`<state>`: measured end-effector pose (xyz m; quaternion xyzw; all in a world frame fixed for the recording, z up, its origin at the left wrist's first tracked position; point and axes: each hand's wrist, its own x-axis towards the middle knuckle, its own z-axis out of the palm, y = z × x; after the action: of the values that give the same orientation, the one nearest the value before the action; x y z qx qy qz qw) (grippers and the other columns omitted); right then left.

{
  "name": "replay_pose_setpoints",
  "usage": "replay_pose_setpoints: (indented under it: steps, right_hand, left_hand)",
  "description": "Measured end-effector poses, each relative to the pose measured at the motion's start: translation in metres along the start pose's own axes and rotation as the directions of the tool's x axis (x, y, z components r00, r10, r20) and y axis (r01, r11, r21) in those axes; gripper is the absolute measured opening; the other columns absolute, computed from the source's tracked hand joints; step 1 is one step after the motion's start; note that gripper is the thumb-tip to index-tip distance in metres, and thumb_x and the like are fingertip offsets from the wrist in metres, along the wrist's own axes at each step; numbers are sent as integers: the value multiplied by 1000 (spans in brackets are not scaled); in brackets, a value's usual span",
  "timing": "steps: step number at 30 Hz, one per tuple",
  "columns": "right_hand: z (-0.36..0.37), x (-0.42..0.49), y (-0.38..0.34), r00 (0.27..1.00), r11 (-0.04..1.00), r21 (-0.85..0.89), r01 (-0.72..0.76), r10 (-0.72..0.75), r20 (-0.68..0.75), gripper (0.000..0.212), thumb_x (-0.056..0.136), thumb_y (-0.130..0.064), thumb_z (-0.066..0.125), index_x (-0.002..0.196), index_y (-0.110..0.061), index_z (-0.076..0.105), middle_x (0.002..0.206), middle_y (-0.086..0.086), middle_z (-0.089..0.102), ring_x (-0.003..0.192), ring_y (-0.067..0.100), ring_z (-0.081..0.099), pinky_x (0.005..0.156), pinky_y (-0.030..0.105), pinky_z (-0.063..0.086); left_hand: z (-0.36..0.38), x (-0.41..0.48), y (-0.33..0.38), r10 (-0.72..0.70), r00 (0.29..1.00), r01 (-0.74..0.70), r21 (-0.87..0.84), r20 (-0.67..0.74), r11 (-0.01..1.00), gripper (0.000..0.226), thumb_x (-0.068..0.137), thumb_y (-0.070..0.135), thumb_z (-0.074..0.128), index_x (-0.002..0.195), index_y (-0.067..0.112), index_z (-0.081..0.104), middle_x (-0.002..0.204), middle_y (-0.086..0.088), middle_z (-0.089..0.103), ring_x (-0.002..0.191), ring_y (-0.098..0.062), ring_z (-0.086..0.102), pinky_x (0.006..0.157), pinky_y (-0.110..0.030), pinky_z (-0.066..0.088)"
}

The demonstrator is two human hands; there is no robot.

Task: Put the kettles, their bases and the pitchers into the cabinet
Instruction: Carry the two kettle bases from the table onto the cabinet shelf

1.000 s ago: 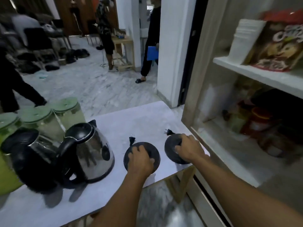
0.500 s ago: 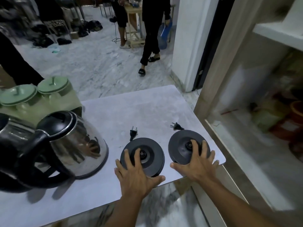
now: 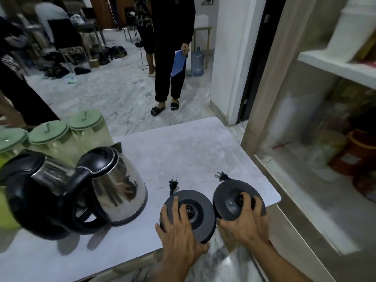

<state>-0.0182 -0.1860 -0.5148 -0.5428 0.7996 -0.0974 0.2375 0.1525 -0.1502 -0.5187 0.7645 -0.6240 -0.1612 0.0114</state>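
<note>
Two round black kettle bases are tilted up off the white table's [image 3: 183, 151] near edge. My left hand [image 3: 179, 237] grips the left base [image 3: 200, 210], and my right hand [image 3: 247, 222] grips the right base [image 3: 230, 198]. Each base has a short cord with a plug [image 3: 173, 184] pointing away from me. Left of them stand a steel kettle [image 3: 116, 186] with a black handle and a second kettle [image 3: 34, 192] at the frame's left. Behind those are three pitchers with green lids [image 3: 85, 121]. The open cabinet [image 3: 305, 180] is on my right.
The cabinet's lower shelf holds an orange tub [image 3: 358, 153] and blurred containers; an upper shelf [image 3: 335, 66] carries white cups. A person in black [image 3: 173, 58] stands on the marble floor beyond the table, beside a water jug [image 3: 197, 62]. Chairs and shoes lie far left.
Both hands have closed around the bases and tipped them up off the table, drawing them toward the near edge. The camera view has lifted a little.
</note>
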Motion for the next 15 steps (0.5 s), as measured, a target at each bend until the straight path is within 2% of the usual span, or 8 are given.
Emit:
replay_pose_setpoints:
  steps: [4, 8, 11, 15]
  right_hand:
    - [-41, -6, -27, 994, 999, -1, 33, -33, -104, 104, 57, -63, 72, 144, -33, 23, 155, 4, 16, 134, 46, 29, 103, 45, 40]
    - [-111, -31, -67, 960, 999, 44, 23, -9, -281, 105, 61, -57, 78, 147, -32, 22, 157, 5, 9, 136, 48, 23, 103, 50, 40]
    - [-157, -78, -91, 896, 996, 88, 17, 24, -442, 105, 63, -53, 78, 148, -32, 20, 158, 4, 5, 140, 50, 15, 106, 54, 39]
    - [-199, -165, -100, 779, 988, 138, -68, 139, -612, 108, 66, -56, 80, 150, -32, 17, 161, 3, 1, 144, 51, 7, 108, 57, 37]
  left_hand:
    - [-52, 13, 9, 82, 991, -85, -21, -109, 996, 118, 56, 77, 59, 150, 23, 10, 161, 5, -13, 148, -32, -6, 111, -57, 21]
    - [-135, 16, 24, 230, 952, -240, -25, -203, 970, 119, 59, 61, 73, 150, 20, 8, 160, 2, -12, 147, -33, -7, 111, -62, 21]
    - [-198, -3, 30, 368, 882, -387, -8, -294, 922, 117, 58, 57, 77, 148, 21, 10, 160, 2, -8, 147, -33, -6, 111, -63, 21]
    - [-255, -51, 30, 555, 741, -592, 22, -378, 805, 116, 58, 55, 79, 146, 21, 13, 159, 4, -4, 147, -33, -4, 112, -64, 17]
